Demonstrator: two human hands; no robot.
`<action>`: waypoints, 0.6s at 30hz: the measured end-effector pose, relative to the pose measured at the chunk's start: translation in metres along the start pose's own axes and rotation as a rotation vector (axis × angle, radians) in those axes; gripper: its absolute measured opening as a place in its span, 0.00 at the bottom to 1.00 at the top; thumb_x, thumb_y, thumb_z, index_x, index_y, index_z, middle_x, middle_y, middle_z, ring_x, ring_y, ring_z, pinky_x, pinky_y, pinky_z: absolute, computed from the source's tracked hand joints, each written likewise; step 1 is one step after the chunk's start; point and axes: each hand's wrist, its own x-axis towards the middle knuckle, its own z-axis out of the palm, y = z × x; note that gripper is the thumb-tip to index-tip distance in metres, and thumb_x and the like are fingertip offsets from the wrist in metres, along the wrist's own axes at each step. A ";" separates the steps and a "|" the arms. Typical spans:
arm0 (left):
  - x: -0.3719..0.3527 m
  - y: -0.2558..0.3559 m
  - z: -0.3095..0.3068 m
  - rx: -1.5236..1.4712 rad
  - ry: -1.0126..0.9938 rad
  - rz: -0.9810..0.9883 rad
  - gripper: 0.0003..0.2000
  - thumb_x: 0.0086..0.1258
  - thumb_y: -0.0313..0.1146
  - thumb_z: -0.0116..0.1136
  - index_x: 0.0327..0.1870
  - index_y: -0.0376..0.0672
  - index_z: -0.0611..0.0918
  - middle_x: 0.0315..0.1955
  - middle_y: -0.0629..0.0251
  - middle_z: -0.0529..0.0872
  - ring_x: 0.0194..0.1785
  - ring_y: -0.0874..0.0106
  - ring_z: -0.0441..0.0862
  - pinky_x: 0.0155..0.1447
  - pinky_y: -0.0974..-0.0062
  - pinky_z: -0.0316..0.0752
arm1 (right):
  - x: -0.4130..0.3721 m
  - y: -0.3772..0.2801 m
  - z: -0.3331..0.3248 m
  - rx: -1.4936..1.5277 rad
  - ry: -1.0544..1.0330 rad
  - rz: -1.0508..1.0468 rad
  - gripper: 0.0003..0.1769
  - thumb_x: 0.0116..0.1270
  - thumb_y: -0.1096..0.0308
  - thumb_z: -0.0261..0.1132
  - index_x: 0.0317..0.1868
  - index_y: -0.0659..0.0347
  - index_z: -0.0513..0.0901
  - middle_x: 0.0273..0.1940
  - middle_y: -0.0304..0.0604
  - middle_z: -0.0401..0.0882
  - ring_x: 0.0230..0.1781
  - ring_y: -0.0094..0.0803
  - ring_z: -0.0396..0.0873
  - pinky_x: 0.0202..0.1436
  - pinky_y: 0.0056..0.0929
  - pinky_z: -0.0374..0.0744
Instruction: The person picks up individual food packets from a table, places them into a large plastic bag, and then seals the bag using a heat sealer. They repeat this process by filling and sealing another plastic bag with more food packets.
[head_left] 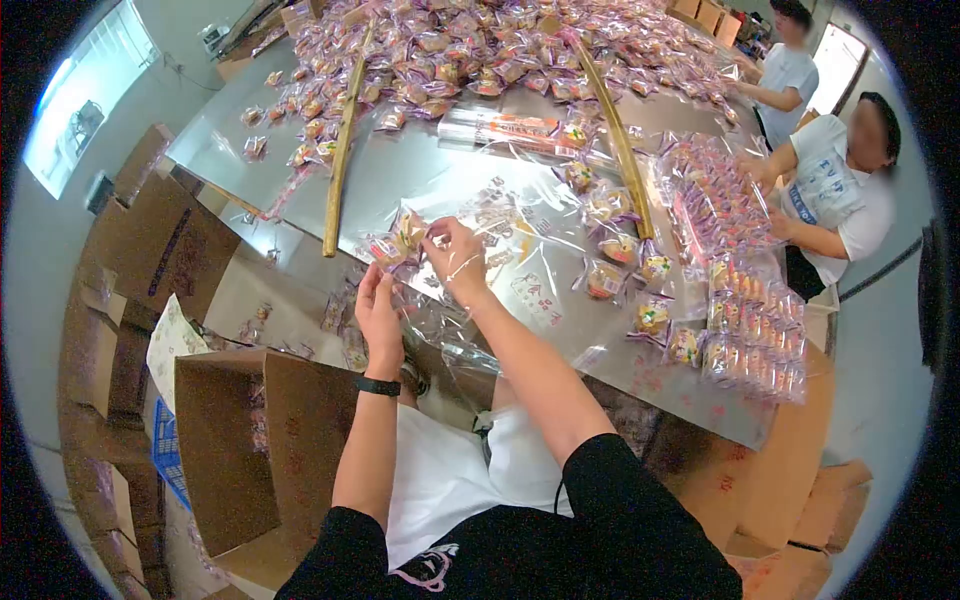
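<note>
Near the table's front edge, my left hand point(378, 315) has its fingers closed on the lower side of a small wrapped snack point(384, 248) in a purple-edged packet. My right hand point(458, 262) pinches the edge of a second wrapped snack point(409, 229) beside it. Both packets are held side by side, just over the metal table point(440, 185). A transparent plastic bag point(450, 338) hangs below and between my hands; which fingers grip it is hard to make out. Printed plastic film point(515, 235) lies flat on the table by my right hand.
A large heap of wrapped snacks point(480, 60) covers the far table, between two wooden strips point(345, 160) point(612, 130). Packed snack trays point(755, 330) stand at right, near two people point(835, 185). An open cardboard box point(225, 455) sits at my left.
</note>
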 end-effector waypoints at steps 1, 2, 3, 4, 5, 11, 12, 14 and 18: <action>0.001 0.001 0.000 -0.008 -0.012 -0.002 0.25 0.78 0.34 0.59 0.74 0.40 0.72 0.60 0.66 0.79 0.50 0.77 0.81 0.39 0.76 0.83 | 0.001 -0.004 0.000 0.001 0.015 -0.067 0.16 0.61 0.66 0.74 0.47 0.62 0.84 0.42 0.49 0.87 0.44 0.45 0.85 0.48 0.42 0.81; 0.002 0.001 0.000 -0.001 -0.014 0.011 0.25 0.78 0.33 0.59 0.74 0.40 0.71 0.60 0.66 0.78 0.49 0.77 0.81 0.39 0.76 0.83 | 0.000 -0.006 -0.003 -0.047 0.005 -0.131 0.14 0.62 0.70 0.71 0.48 0.62 0.83 0.45 0.50 0.87 0.45 0.45 0.85 0.51 0.41 0.81; 0.002 0.001 0.000 0.003 -0.013 0.023 0.25 0.77 0.32 0.60 0.74 0.40 0.71 0.60 0.65 0.78 0.49 0.77 0.81 0.39 0.76 0.83 | -0.003 -0.004 -0.001 0.001 0.003 -0.181 0.13 0.63 0.71 0.70 0.48 0.62 0.83 0.46 0.52 0.86 0.46 0.46 0.85 0.52 0.41 0.81; 0.002 0.001 0.001 0.007 -0.010 0.036 0.26 0.77 0.30 0.60 0.74 0.40 0.70 0.61 0.65 0.78 0.48 0.77 0.81 0.38 0.76 0.84 | -0.006 -0.001 0.001 0.051 0.000 -0.232 0.13 0.63 0.72 0.69 0.48 0.63 0.82 0.48 0.53 0.85 0.48 0.47 0.84 0.53 0.40 0.81; 0.003 -0.002 0.000 -0.004 -0.019 0.063 0.26 0.77 0.29 0.60 0.74 0.39 0.70 0.61 0.64 0.77 0.48 0.77 0.82 0.38 0.76 0.83 | -0.008 0.001 0.004 0.101 -0.005 -0.283 0.13 0.63 0.73 0.68 0.49 0.63 0.82 0.49 0.55 0.85 0.49 0.48 0.84 0.54 0.40 0.81; 0.017 -0.012 -0.004 -0.044 0.000 0.106 0.28 0.76 0.26 0.60 0.76 0.39 0.66 0.66 0.62 0.75 0.53 0.76 0.82 0.43 0.76 0.82 | -0.006 -0.021 -0.001 -0.136 -0.152 -0.391 0.26 0.59 0.67 0.72 0.59 0.59 0.81 0.63 0.57 0.77 0.55 0.51 0.81 0.60 0.44 0.79; 0.017 -0.012 -0.005 -0.033 -0.003 0.085 0.29 0.76 0.26 0.60 0.76 0.38 0.66 0.66 0.62 0.76 0.53 0.76 0.82 0.45 0.76 0.82 | -0.008 -0.022 0.000 -0.290 -0.154 -0.462 0.28 0.58 0.66 0.74 0.60 0.57 0.81 0.64 0.57 0.76 0.54 0.51 0.82 0.61 0.44 0.79; 0.019 -0.010 -0.008 -0.010 -0.013 0.053 0.29 0.76 0.26 0.60 0.77 0.38 0.65 0.65 0.63 0.76 0.54 0.76 0.81 0.47 0.76 0.81 | -0.005 -0.021 0.007 -0.334 -0.160 -0.447 0.30 0.56 0.64 0.75 0.61 0.53 0.81 0.66 0.56 0.75 0.53 0.51 0.82 0.61 0.45 0.79; 0.022 -0.007 -0.012 -0.070 -0.035 -0.003 0.30 0.75 0.27 0.61 0.77 0.37 0.65 0.65 0.62 0.77 0.55 0.75 0.81 0.49 0.75 0.81 | -0.001 -0.020 0.025 -0.201 -0.071 -0.298 0.25 0.55 0.64 0.77 0.55 0.52 0.86 0.66 0.55 0.74 0.57 0.54 0.81 0.62 0.48 0.79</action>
